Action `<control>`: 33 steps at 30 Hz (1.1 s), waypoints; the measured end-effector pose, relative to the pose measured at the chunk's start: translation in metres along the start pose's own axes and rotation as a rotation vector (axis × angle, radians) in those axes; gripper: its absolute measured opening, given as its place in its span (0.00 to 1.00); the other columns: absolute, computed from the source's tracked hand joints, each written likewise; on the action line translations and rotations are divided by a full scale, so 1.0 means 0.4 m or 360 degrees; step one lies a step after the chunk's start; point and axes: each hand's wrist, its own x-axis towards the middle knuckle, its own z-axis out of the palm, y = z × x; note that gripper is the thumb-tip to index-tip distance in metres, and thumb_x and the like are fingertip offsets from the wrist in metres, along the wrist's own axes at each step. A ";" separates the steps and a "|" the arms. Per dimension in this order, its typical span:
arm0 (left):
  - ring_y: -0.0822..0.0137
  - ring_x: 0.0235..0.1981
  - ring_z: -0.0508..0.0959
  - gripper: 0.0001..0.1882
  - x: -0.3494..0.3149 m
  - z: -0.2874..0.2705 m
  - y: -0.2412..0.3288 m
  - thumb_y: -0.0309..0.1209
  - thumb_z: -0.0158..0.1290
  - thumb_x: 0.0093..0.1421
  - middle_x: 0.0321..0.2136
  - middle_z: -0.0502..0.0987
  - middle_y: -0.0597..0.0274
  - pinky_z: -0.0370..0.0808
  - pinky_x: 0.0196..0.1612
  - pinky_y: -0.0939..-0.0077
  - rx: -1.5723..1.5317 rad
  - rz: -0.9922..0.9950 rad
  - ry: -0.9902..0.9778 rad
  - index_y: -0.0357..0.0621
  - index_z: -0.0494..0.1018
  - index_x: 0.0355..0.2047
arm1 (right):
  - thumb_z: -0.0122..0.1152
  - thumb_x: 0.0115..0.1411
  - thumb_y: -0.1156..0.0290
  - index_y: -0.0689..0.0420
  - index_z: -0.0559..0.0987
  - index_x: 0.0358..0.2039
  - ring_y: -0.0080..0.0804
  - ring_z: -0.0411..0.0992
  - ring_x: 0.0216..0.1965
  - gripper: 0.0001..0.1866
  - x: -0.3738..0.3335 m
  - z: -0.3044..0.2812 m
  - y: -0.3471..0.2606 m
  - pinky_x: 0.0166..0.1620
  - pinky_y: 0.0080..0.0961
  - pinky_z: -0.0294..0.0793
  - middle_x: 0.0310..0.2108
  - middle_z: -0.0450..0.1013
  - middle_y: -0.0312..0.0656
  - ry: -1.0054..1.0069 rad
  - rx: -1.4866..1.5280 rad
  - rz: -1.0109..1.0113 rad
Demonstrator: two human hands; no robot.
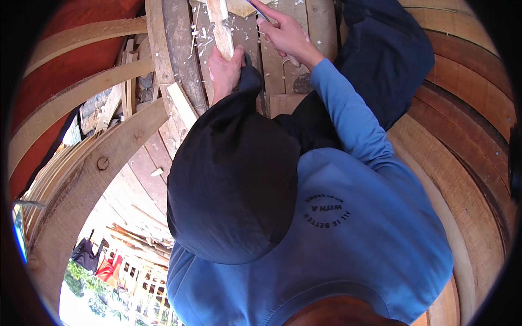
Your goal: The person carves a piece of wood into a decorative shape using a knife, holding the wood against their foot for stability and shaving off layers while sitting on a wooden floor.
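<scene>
Wooden piece (pixel 222 37) points lengthwise away (slightly left)

Hands (pixel 225 71) (pixel 288 39) curled, right forearm (pixel 348 103) angled inward

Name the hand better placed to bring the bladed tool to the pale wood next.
Right, most likely: the right hand already grips the bladed tool close to the pale wood, while the left hand is occupied holding the wood's near end.
</scene>
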 end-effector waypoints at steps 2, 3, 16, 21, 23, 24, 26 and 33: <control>0.77 0.21 0.74 0.08 -0.001 -0.001 -0.002 0.26 0.59 0.58 0.23 0.77 0.65 0.69 0.24 0.79 -0.0102 -0.0024 -0.0025 0.36 0.74 0.36 | 0.49 0.72 0.67 0.29 0.65 0.70 0.25 0.61 0.19 0.28 -0.014 -0.005 0.034 0.25 0.28 0.68 0.23 0.68 0.41 0.0041 -0.0196 -0.0256; 0.75 0.20 0.74 0.07 0.001 0.001 -0.008 0.26 0.59 0.57 0.21 0.77 0.64 0.69 0.24 0.77 -0.0215 -0.0043 -0.0057 0.36 0.73 0.34 | 0.49 0.73 0.66 0.27 0.66 0.70 0.24 0.58 0.19 0.27 -0.020 -0.007 0.048 0.25 0.28 0.67 0.20 0.65 0.40 0.0063 -0.0295 -0.0383; 0.78 0.18 0.64 0.08 0.005 0.010 -0.039 0.19 0.51 0.58 0.19 0.64 0.71 0.59 0.21 0.81 -0.0807 -0.0214 -0.0124 0.45 0.64 0.29 | 0.50 0.71 0.67 0.29 0.71 0.66 0.53 0.76 0.31 0.25 -0.097 -0.001 -0.027 0.41 0.41 0.76 0.38 0.79 0.53 -0.0134 -0.0592 -0.0512; 0.75 0.19 0.68 0.06 0.004 0.010 -0.029 0.24 0.53 0.58 0.19 0.67 0.67 0.64 0.23 0.78 -0.0607 -0.0158 -0.0049 0.42 0.66 0.28 | 0.51 0.70 0.67 0.28 0.72 0.65 0.53 0.77 0.33 0.25 -0.109 0.003 -0.062 0.42 0.41 0.77 0.39 0.80 0.52 -0.0275 -0.0562 -0.0304; 0.75 0.19 0.68 0.06 0.001 0.013 -0.017 0.25 0.53 0.59 0.19 0.68 0.67 0.64 0.23 0.77 -0.0421 -0.0120 0.0002 0.42 0.66 0.28 | 0.51 0.70 0.67 0.28 0.72 0.65 0.54 0.77 0.33 0.25 -0.113 0.007 -0.066 0.42 0.42 0.77 0.38 0.80 0.51 -0.0282 -0.0561 -0.0261; 0.77 0.18 0.66 0.07 0.000 0.016 -0.013 0.24 0.53 0.61 0.19 0.67 0.69 0.62 0.21 0.78 -0.0373 -0.0087 0.0023 0.43 0.65 0.28 | 0.51 0.70 0.67 0.28 0.72 0.65 0.54 0.77 0.33 0.25 -0.113 0.009 -0.069 0.43 0.43 0.77 0.38 0.80 0.51 -0.0282 -0.0570 -0.0237; 0.79 0.18 0.65 0.08 0.001 0.016 -0.013 0.24 0.53 0.63 0.19 0.66 0.70 0.60 0.20 0.80 -0.0305 -0.0073 0.0019 0.44 0.65 0.28 | 0.50 0.70 0.67 0.29 0.72 0.65 0.55 0.76 0.34 0.25 -0.111 0.016 -0.061 0.44 0.44 0.77 0.37 0.79 0.51 -0.0211 -0.0562 -0.0302; 0.75 0.19 0.67 0.09 0.020 0.015 -0.087 0.28 0.52 0.64 0.19 0.70 0.66 0.63 0.24 0.78 -0.0323 -0.0296 -0.0238 0.42 0.67 0.27 | 0.50 0.67 0.72 0.34 0.72 0.65 0.60 0.75 0.37 0.27 -0.098 0.022 -0.021 0.46 0.48 0.75 0.37 0.79 0.55 -0.0150 -0.0806 -0.0390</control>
